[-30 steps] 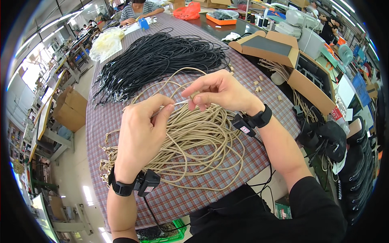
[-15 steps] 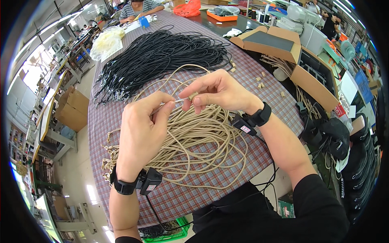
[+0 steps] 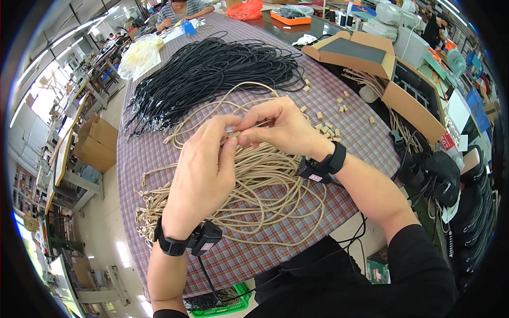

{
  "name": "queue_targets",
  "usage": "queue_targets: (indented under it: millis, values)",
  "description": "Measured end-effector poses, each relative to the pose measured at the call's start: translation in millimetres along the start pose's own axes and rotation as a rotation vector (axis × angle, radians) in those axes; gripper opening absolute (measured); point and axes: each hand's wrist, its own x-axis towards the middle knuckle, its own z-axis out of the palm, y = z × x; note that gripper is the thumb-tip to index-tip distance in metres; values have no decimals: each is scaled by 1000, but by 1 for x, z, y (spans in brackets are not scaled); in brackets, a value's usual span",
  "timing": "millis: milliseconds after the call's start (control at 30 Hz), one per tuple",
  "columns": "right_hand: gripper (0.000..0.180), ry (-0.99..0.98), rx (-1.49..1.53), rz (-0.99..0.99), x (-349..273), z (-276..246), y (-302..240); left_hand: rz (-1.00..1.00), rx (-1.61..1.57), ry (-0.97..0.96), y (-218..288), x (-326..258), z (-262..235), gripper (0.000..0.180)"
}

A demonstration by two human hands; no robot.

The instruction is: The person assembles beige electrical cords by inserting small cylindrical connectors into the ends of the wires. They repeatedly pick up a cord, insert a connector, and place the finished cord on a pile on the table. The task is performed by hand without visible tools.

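My left hand and my right hand meet fingertip to fingertip above the tan cords, both pinching. A small tan cylindrical bead sits between them, mostly hidden by the right thumb and fingers. A thin pale tip shows at the left fingertips; what it belongs to is hidden. Beneath my hands lies a loose bundle of tan cords, with metal clasps at its left end. Several loose tan beads lie just beyond my right wrist.
Black cords with metal ends lie heaped on the far part of the checked tablecloth. An open cardboard box stands to the right. A black bag is at the right edge. Across the table sits another person.
My hands have drawn together, and the bead has moved left and down to the left fingertips. Both forearms shifted slightly, uncovering more loose beads beside my right wrist.
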Motion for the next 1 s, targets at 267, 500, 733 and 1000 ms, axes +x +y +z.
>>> queue_targets:
  millis: [267,500,733,1000]
  values:
    - [11,10,-2,-33,-2,-1,-12,97,121,58,-7,1,-5,11]
    - [11,294,-281,-240,8,-63,-18,-260,-92,103,-25,9,-37,16]
    - [20,331,-1132,-549,10,-58,-14,-180,17,113,-27,7,-30,14]
    - [22,4,-669,-469,5,12,-1,-16,-51,53,-21,1,2,33]
